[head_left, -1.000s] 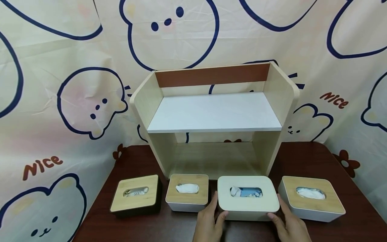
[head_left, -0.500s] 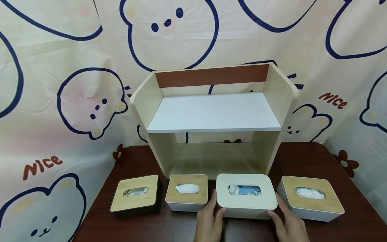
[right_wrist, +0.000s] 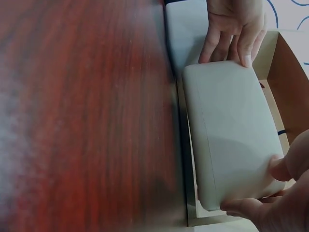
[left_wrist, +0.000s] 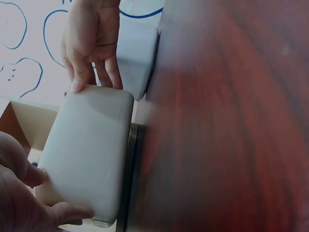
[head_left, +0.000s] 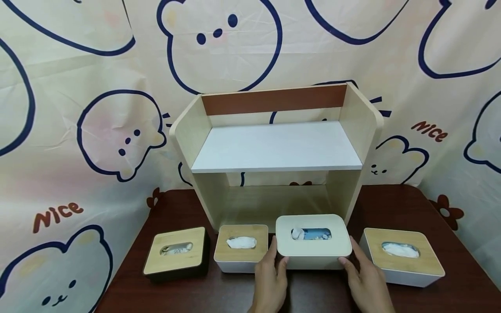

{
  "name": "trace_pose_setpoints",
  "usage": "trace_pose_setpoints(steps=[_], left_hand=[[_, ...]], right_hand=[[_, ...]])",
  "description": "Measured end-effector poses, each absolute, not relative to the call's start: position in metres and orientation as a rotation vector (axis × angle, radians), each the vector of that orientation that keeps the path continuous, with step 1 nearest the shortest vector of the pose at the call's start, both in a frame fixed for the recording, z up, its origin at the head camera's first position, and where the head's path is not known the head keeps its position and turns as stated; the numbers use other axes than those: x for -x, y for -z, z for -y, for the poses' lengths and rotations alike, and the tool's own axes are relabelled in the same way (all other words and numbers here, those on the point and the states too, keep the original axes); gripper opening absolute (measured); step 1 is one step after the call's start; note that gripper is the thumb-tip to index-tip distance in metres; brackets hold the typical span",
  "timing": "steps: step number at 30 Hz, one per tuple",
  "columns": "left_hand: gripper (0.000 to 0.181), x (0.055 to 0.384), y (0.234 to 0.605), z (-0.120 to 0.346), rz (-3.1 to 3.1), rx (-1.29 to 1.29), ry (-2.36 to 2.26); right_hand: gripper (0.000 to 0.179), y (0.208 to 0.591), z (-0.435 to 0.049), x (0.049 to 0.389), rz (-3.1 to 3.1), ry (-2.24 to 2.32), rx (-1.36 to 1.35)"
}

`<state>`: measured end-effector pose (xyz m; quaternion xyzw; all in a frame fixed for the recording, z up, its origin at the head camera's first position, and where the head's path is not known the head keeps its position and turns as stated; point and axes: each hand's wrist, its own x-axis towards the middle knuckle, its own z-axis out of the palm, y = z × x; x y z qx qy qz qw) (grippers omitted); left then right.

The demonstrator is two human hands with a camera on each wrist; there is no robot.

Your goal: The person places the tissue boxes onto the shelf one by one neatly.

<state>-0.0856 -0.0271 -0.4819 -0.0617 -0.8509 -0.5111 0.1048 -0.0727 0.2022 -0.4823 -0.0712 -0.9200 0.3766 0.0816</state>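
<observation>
Between my two hands is a cream-white tissue box (head_left: 313, 250) with a rounded lid and a blue-and-white pack showing in its oval slot. My left hand (head_left: 271, 278) grips its left end, thumb toward the front. On the opposite end, my right hand (head_left: 365, 278) holds it the same way. In the left wrist view the box's smooth front wall (left_wrist: 89, 145) shows, and it appears raised off the table. The right wrist view has the same wall (right_wrist: 231, 130) with fingers at both ends. The fingers behind the ends are partly hidden.
Behind stands a cream two-level shelf (head_left: 278, 145) with a white upper board. A wood-topped tissue box (head_left: 241, 256) sits close on the left, a dark-sided one (head_left: 176, 256) farther left, and another wood-topped one (head_left: 403, 263) on the right. All rest on the dark red-brown table (head_left: 235, 300).
Both hands have lifted the white tissue box and carried it slightly toward the shelf and a little left. The other boxes stay where they were.
</observation>
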Motion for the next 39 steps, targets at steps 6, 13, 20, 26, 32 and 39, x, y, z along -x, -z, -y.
trace_pose_setpoints(steps=[6,13,20,26,32,39], left_hand=[[0.061,0.093,0.484,0.029,2.468,0.158,1.488],[0.062,0.103,0.485,0.024,2.426,0.144,1.498],[0.056,0.114,0.488,0.020,2.388,0.126,1.460],[0.057,0.125,0.490,0.018,2.320,0.150,1.440],[0.057,0.136,0.496,0.016,2.267,0.167,1.401],[0.056,0.146,0.491,0.014,2.296,0.120,1.444]], right_hand=[[0.064,0.486,-0.195,0.082,2.630,-1.110,0.101],[0.062,0.485,-0.193,0.095,2.603,-1.160,0.106],[0.063,0.489,-0.191,0.107,2.573,-1.227,0.130],[0.060,0.493,-0.188,0.115,2.520,-1.223,0.147],[0.058,0.493,-0.187,0.124,2.498,-1.251,0.138],[0.059,0.490,-0.189,0.134,2.496,-1.293,0.164]])
